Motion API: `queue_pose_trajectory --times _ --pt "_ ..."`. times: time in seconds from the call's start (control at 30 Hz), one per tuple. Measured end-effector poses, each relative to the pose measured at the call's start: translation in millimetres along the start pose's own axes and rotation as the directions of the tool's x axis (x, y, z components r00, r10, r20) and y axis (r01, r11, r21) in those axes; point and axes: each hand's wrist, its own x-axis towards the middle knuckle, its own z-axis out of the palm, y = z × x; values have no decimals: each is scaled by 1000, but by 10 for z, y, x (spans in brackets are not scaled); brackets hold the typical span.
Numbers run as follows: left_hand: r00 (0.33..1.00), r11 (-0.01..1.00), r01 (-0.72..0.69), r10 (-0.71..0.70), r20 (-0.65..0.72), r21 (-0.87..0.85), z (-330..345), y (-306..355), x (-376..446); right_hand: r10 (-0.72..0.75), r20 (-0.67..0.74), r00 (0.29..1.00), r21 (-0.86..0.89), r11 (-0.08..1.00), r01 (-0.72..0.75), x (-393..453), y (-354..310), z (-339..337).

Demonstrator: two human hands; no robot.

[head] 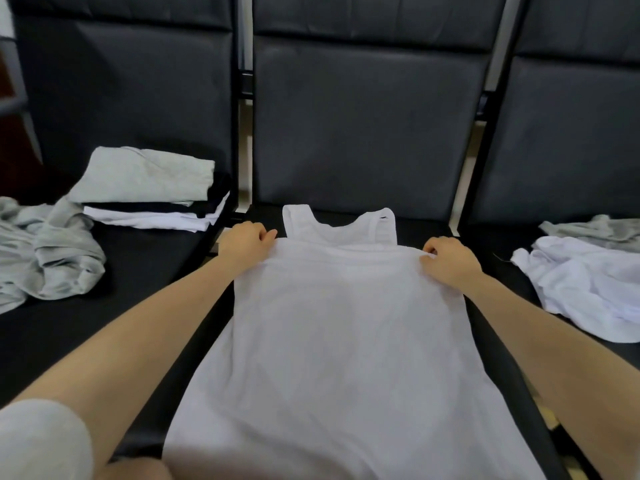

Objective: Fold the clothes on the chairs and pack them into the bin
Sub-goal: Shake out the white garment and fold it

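1. While the white tank top (346,323) lies flat on the middle chair seat (263,216), straps toward the backrest, the left hand (242,242) and right hand (450,259) each pinch a corner of its folded-over edge, fingers curled into the cloth.
2. A folded stack (152,192) sits on the left chair beside a crumpled grey garment (45,251); a loose white and grey pile (585,271) waits on the right chair. No bin is in view.
3. Risk: the near end hangs over the seat front, so an uneven pull could drag the top off or skew the fold.
4. Risk: thin fabric may bunch under the pinch, leaving creases.
5. Writing: none readable; a small dark tag at the right strap is too small to tell.
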Motion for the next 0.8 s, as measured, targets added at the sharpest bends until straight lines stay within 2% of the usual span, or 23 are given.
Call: queue_pose_trajectory --times 0.1,0.23,0.3,0.37,0.47,0.53,0.57,0.63,0.7,0.8 --pt "997 993 62 -58 41 -104 -42 174 150 86 -83 993 99 992 -78 50 -167 -91" --pt "984 974 161 -145 104 -163 7 363 421 207 8 978 258 945 -202 341 -559 -115" --pt "973 965 222 -210 97 -142 91 416 559 266 78 961 271 922 -278 544 -746 -17" --pt "963 962 264 -259 75 -75 184 461 695 341 85 936 226 909 -351 737 -904 123" --pt "982 983 184 -185 45 10 356 495 832 306 -3 952 105 947 -304 891 -1057 349" --pt "997 997 70 -69 39 -25 450 506 903 213 -12 977 154 966 -209 976 -1079 426" --pt "999 995 36 -32 43 -97 459 512 938 178 7 984 232 957 -175 1006 -1069 423" --pt "999 939 48 -36 41 -339 386 527 1018 163 22 986 474 867 -154 1064 -1032 311" --pt "994 822 92 -112 0 -562 185 576 1129 200 -20 980 705 698 -128 1103 -1020 84" --pt "975 627 104 -219 -47 -772 -243 735 1260 250 -81 965 886 461 -45 1147 -1054 -327"
